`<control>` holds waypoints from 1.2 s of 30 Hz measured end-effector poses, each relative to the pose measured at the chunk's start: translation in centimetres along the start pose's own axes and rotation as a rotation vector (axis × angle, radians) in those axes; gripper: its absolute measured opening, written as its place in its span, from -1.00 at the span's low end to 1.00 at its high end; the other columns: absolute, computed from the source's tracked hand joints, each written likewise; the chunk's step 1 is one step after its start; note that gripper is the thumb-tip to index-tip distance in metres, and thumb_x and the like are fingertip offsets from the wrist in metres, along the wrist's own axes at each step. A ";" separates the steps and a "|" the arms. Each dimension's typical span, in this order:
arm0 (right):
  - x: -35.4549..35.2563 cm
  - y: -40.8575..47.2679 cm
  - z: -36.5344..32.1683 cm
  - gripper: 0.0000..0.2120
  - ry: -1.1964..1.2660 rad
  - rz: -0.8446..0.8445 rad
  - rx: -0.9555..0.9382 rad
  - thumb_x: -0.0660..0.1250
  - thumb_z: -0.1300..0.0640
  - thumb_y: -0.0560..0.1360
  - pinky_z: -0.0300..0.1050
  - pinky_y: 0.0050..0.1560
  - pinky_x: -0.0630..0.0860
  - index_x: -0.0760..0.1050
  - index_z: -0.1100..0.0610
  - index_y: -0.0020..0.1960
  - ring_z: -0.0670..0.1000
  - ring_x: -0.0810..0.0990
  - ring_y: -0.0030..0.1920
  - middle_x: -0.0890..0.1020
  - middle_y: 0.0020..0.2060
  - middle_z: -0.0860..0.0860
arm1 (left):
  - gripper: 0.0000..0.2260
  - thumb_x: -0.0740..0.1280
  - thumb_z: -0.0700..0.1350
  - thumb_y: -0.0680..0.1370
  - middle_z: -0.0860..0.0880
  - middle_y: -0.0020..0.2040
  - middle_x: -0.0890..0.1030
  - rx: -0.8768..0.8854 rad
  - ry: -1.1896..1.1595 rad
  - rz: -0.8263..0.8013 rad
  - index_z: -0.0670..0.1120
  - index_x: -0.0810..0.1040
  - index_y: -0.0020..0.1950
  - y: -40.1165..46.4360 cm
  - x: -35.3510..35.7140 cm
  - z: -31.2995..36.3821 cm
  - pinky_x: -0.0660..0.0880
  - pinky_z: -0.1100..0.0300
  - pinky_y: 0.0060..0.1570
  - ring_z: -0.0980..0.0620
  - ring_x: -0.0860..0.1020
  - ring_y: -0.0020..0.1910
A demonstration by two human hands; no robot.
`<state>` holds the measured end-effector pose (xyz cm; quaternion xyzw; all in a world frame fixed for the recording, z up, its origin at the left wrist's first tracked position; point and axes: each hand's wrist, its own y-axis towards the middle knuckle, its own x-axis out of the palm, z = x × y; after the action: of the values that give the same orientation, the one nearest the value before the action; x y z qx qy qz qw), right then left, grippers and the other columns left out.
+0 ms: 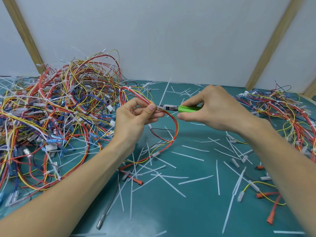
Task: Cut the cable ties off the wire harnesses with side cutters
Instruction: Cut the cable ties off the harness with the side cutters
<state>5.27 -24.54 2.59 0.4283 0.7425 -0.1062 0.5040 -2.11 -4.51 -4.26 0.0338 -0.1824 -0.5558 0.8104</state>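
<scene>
My left hand (pixel 136 117) pinches a wire harness (pixel 172 127) of red, yellow and white wires between thumb and fingers, lifted above the green mat. A white cable tie (pixel 164 93) sticks up from the bundle just right of my thumb. My right hand (pixel 215 108) grips the green-handled side cutters (pixel 181 108), whose dark jaws sit at the base of that tie. The harness loops down to the mat, where another tie (pixel 172 139) still binds it.
A big tangle of harnesses (pixel 56 117) fills the left of the green mat (pixel 196 211). A smaller pile (pixel 287 113) lies at the right. Several cut white ties (pixel 188 156) and loose red-ended leads (pixel 136 179) litter the middle. White panels with wooden posts stand behind.
</scene>
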 end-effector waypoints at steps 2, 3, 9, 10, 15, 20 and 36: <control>0.0 0.0 0.0 -0.88 0.000 -0.002 0.004 0.53 -0.14 0.40 -0.22 -0.39 0.33 0.75 -0.17 -0.09 -0.08 0.33 -0.43 0.69 -0.33 -0.03 | -0.89 0.36 -0.29 0.59 -0.13 -0.22 0.73 0.002 -0.002 -0.001 -0.19 0.46 -0.09 0.0 0.0 0.0 0.65 0.19 -0.18 -0.06 0.73 -0.18; 0.1 0.0 0.0 -0.89 -0.002 -0.003 0.007 0.53 -0.15 0.40 -0.19 -0.36 0.36 0.75 -0.17 -0.09 -0.08 0.33 -0.42 0.69 -0.32 -0.03 | -0.89 0.36 -0.29 0.59 -0.13 -0.22 0.73 0.003 -0.002 -0.001 -0.19 0.46 -0.10 0.0 0.0 0.0 0.65 0.20 -0.19 -0.06 0.73 -0.18; 0.1 0.1 0.0 -0.88 -0.003 -0.006 0.012 0.52 -0.15 0.41 -0.12 -0.34 0.35 0.75 -0.17 -0.08 -0.07 0.29 -0.41 0.66 -0.34 0.02 | -0.89 0.35 -0.29 0.59 -0.13 -0.22 0.73 0.002 0.000 -0.001 -0.19 0.46 -0.10 0.0 0.0 0.0 0.65 0.20 -0.19 -0.06 0.73 -0.18; 0.1 0.1 0.0 -0.88 -0.004 -0.009 0.011 0.52 -0.15 0.41 -0.12 -0.35 0.34 0.75 -0.17 -0.08 -0.06 0.28 -0.42 0.66 -0.35 0.03 | -0.89 0.35 -0.30 0.59 -0.13 -0.22 0.73 0.003 -0.001 -0.001 -0.19 0.46 -0.10 0.0 0.0 0.0 0.65 0.20 -0.19 -0.06 0.73 -0.18; 0.1 0.1 0.1 -0.85 -0.003 -0.009 0.007 0.52 -0.16 0.42 -0.11 -0.32 0.35 0.76 -0.15 -0.07 -0.06 0.29 -0.41 0.63 -0.38 0.02 | -0.87 0.36 -0.29 0.59 -0.14 -0.21 0.73 0.008 -0.006 0.001 -0.17 0.47 -0.13 0.1 0.0 0.0 0.65 0.18 -0.18 -0.08 0.73 -0.16; 0.5 0.4 0.4 -0.78 0.079 0.059 0.043 0.49 -0.20 0.46 -0.09 -0.25 0.39 0.73 -0.06 -0.13 -0.11 0.40 -0.42 0.64 -0.36 -0.06 | -0.86 0.35 -0.27 0.60 -0.16 -0.21 0.73 0.010 -0.029 0.015 -0.15 0.47 -0.13 0.3 -0.2 0.2 0.62 0.22 -0.21 -0.07 0.74 -0.15; 0.9 0.6 0.2 -0.86 0.500 -0.082 0.256 0.48 0.23 0.49 -0.11 -0.26 0.42 0.54 0.10 -0.04 -0.07 0.46 -0.35 0.76 -0.11 0.03 | -0.92 0.35 -0.25 0.61 -0.13 -0.22 0.73 -0.001 -0.046 0.059 -0.20 0.50 -0.07 0.5 -0.4 0.3 0.63 0.23 -0.20 -0.04 0.73 -0.16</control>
<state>5.75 -23.80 1.90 0.4712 0.8409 -0.1104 0.2421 -1.90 -3.92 -3.92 0.0152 -0.2015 -0.5323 0.8221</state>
